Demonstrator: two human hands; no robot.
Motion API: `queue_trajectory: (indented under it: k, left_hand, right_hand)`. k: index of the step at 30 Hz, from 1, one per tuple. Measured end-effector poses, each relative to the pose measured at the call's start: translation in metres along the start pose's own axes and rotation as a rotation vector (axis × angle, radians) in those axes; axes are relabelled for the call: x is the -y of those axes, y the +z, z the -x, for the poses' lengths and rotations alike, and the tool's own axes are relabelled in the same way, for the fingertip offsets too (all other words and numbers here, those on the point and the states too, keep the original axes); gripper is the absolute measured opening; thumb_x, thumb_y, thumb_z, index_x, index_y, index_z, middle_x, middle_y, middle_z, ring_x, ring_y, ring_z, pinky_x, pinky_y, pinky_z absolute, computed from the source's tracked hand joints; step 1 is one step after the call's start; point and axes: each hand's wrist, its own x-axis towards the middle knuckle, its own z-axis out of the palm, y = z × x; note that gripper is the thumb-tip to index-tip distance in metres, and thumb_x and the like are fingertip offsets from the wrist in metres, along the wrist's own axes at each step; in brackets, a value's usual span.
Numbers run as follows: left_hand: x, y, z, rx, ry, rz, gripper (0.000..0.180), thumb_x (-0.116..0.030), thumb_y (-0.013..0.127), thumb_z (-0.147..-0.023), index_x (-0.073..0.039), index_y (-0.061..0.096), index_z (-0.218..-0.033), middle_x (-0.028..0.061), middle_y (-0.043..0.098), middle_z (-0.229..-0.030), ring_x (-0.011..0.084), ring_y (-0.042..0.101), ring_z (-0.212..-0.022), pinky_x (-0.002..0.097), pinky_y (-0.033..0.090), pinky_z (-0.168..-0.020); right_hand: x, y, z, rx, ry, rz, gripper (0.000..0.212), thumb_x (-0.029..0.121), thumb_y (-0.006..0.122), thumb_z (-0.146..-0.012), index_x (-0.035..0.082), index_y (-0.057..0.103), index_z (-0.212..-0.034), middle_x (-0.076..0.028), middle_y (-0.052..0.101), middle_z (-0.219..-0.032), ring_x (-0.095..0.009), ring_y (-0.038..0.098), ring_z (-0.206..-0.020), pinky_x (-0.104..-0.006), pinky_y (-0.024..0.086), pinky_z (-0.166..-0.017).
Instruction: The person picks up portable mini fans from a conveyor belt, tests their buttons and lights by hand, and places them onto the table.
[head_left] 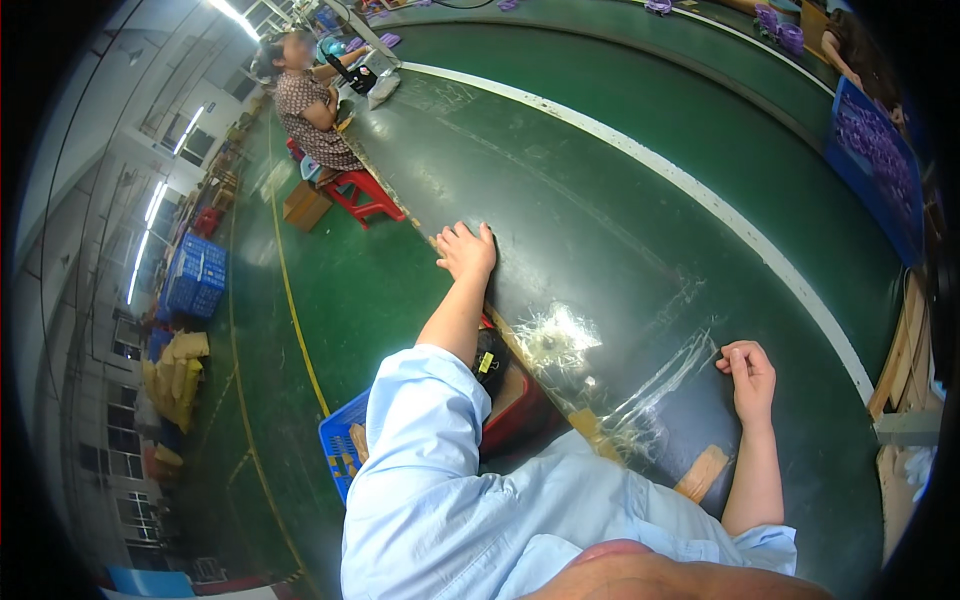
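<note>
My left hand [467, 250] lies on the left edge of the dark work table [590, 260], palm down with its fingers spread, and holds nothing. My right hand [748, 372] rests on the table top nearer my body, its fingers loosely curled in, with no object visible in it. Between my arms, the table surface bears scuffed clear tape [640, 405] and a shiny worn patch [555, 335]. Close to my right forearm, a strip of brown tape [703, 472] sticks to the near part of the table.
A person [310, 105] sits on a red stool [365, 195] at the table's far left. A blue crate [345, 425] stands below my left arm. At the right, a blue tray [875, 165] holds purple pieces beside another person's hands [852, 78]. Wooden boards [905, 345] lean at the right.
</note>
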Motion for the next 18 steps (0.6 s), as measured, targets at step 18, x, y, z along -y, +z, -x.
queue_trajectory:
  k: [18]
  left_hand:
    - [-0.0015, -0.0036, -0.0002, 0.034, -0.009, 0.006, 0.056, -0.047, 0.047, -0.085, -0.008, 0.043, -0.125, 0.0148, 0.033, -0.137, 0.0313, 0.024, -0.131, 0.061, 0.028, -0.096]
  right_hand:
    - [-0.0004, 0.0009, 0.0001, -0.004, 0.004, -0.003, 0.017, 0.013, 0.052, -0.091, -0.002, 0.057, -0.082, -0.007, 0.055, -0.088, -0.011, 0.057, -0.071, -0.0216, 0.046, -0.064]
